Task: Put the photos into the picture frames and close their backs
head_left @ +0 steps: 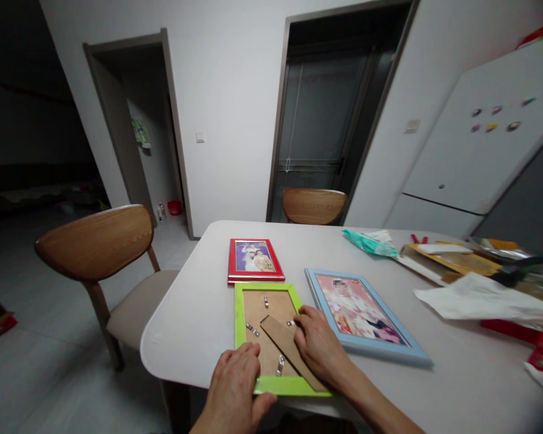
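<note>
A green picture frame [241,313] lies face down at the table's near edge, its brown backing board [262,310] and stand strut [283,343] showing, with small metal clips around the board. My left hand [235,380] rests on the frame's near left part, fingers lying flat on the board. My right hand [319,346] lies on the frame's right side, its fingertips pressed at a clip by the strut. Beyond it sits a red framed photo [254,260]. To the right lies a blue framed photo [366,316].
The white table [199,313] carries papers [479,298], a teal bag [368,243] and packaging at the right. A wooden chair [99,247] stands at the left, another chair [314,205] at the far side. A white fridge [479,150] is at the right.
</note>
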Action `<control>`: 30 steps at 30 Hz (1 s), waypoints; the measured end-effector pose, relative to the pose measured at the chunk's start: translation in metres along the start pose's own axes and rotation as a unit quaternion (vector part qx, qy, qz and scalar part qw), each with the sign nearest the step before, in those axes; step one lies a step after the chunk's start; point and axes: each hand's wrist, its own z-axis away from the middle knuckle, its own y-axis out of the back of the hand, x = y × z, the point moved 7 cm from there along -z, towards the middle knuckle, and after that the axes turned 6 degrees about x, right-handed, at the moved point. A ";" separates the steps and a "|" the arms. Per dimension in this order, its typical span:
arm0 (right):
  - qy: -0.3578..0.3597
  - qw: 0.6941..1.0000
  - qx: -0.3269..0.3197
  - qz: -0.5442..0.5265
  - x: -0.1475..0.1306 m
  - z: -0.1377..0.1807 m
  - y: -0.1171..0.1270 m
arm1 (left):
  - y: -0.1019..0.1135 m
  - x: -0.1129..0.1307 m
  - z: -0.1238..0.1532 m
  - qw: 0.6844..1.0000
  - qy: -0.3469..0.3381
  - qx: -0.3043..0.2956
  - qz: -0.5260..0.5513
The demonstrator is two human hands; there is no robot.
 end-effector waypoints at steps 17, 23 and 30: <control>0.150 0.982 -0.100 -0.048 -0.081 -0.008 -0.026 | -0.003 -0.004 0.002 0.999 -0.028 0.006 -0.021; 0.213 0.967 -0.142 -0.014 -0.085 -0.002 -0.034 | -0.003 -0.004 0.002 0.999 -0.036 0.007 -0.026; 0.169 0.975 -0.086 -0.112 -0.066 -0.013 -0.028 | -0.001 -0.004 0.002 0.999 -0.038 0.003 -0.021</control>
